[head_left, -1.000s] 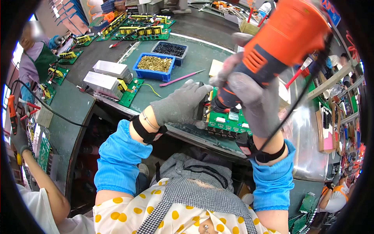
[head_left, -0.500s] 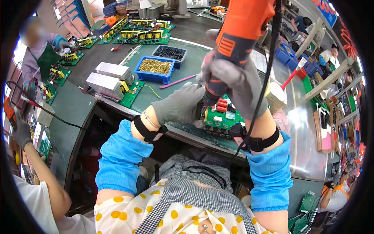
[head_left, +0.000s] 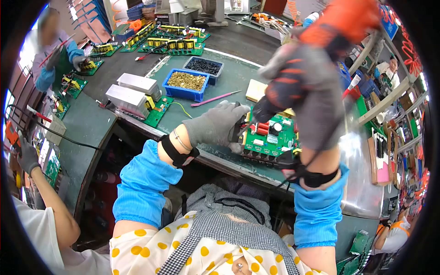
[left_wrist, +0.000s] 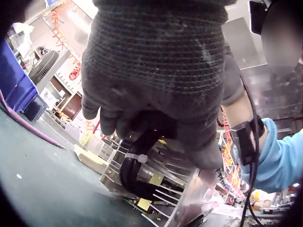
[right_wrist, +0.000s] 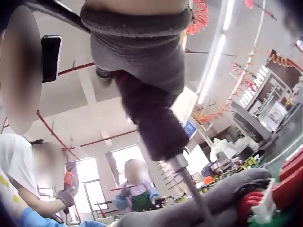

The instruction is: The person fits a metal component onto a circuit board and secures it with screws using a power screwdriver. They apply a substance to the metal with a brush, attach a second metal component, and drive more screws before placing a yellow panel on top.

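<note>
In the head view my grey-gloved left hand (head_left: 215,123) grips the left end of a green circuit board (head_left: 283,140) with red and black components. The left wrist view shows its fingers and thumb spread over both sides of that end, above a looped black cable (left_wrist: 128,175) with a white tie. My gloved right hand (head_left: 321,98) grips an orange and black power drill (head_left: 337,30), blurred, its black nose slanting down to the board's left side. Its metal bit (right_wrist: 191,184) points down beside the left glove's fingers in the right wrist view.
A blue bin (head_left: 185,96) of brass-coloured screws and a bin of black parts (head_left: 204,66) stand behind. A pink pen-like tool (head_left: 215,98) lies near them. Heat sinks (head_left: 128,101) sit at left. The drill's cord hangs by the right forearm. Other people work at left.
The drill swung toward upright at the board's left end, then tilted back to the right with the right hand. The left hand keeps its place on the board.
</note>
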The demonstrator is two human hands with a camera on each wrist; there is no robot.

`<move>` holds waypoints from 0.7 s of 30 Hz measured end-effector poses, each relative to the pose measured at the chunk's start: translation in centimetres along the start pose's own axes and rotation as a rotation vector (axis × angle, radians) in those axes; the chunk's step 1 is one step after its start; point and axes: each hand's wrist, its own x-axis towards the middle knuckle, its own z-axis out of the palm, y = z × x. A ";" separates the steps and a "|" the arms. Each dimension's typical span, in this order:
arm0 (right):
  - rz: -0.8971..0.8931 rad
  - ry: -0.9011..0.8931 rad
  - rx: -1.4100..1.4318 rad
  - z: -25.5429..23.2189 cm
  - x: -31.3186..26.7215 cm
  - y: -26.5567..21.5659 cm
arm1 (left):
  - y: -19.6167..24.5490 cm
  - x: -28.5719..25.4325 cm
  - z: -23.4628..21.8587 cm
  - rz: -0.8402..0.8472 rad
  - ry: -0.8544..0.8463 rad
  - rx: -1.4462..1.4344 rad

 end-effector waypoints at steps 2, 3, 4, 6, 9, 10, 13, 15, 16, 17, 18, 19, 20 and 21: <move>-0.095 0.130 -0.020 -0.9 -0.1 -4.0 | 0.3 -0.2 -0.2 -0.040 -0.040 -0.012; -0.134 0.103 -0.014 -1.9 -0.8 -5.2 | 0.8 -0.3 -0.8 -0.072 -0.068 -0.039; -0.175 0.074 -0.013 -3.8 -1.5 -6.4 | 1.0 -0.3 -1.1 -0.100 -0.094 -0.065; -0.242 -0.005 -0.229 -7.3 -4.1 -8.7 | 0.5 -0.7 -0.5 -0.018 0.039 -0.088; -0.249 -0.224 -1.010 -12.5 -10.0 -14.2 | 0.6 -1.5 -1.6 -0.109 0.026 -0.238; -0.139 -0.204 -1.242 -12.6 -12.1 -15.2 | 0.2 -2.2 -1.8 -0.145 0.036 -0.263; 0.088 0.073 -1.533 -10.1 -16.7 -13.7 | -0.1 -3.9 -2.4 -0.244 0.028 -0.384; 0.246 -0.095 -1.775 -16.6 -20.7 -12.1 | -0.1 -4.9 -2.3 -0.270 0.028 -0.507; 0.239 -0.162 -1.836 -18.7 -22.4 -11.0 | -0.3 -5.4 -2.0 -0.289 0.024 -0.530; 0.240 -0.225 -1.905 -20.5 -24.0 -10.4 | -0.5 -5.9 -1.4 -0.296 0.016 -0.557; 0.270 -0.250 -1.909 -21.8 -25.3 -10.0 | -0.8 -6.2 -0.7 -0.299 0.007 -0.587; 0.298 -0.276 -1.910 -23.2 -26.6 -9.7 | -0.9 -6.3 -0.1 -0.307 -0.001 -0.616; 0.387 -0.285 -1.927 -24.7 -28.1 -9.3 | -0.2 -6.5 -0.5 -0.330 -0.025 -0.601; 0.418 -0.258 -1.939 -25.9 -29.4 -9.1 | -0.2 -6.5 0.1 -0.331 -0.027 -0.644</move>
